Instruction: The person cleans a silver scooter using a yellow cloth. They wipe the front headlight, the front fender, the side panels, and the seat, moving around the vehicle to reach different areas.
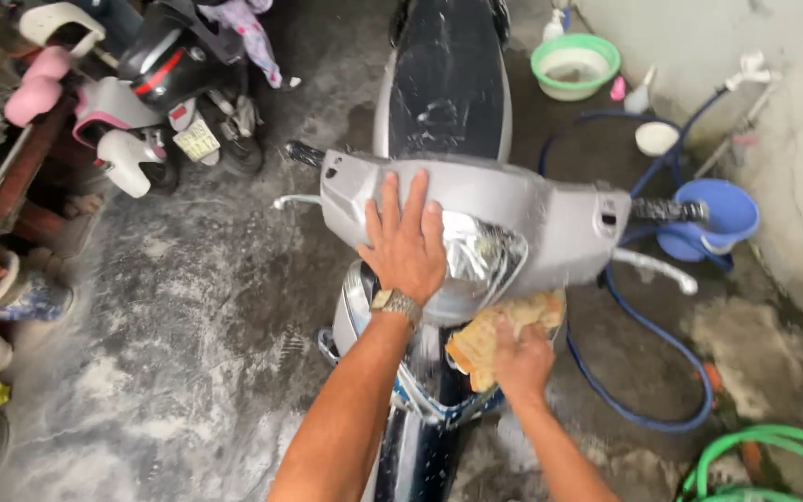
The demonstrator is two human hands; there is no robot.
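Inspector: Step in hand appears to be wiping below the headlight (476,265) of the grey scooter (513,209). Left hand (406,244) flat, fingers spread, on the glossy cowl.

Clerk: And the right hand (522,358)?

Inspector: Fingers closed on a yellow sponge cloth (504,325) (porous, wet), pressed against the curved front. Next pass likely needs firm, even pressure.

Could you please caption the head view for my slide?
Left hand braces a grey scooter's handlebar cover while the right hand presses a yellow sponge cloth below its headlight.
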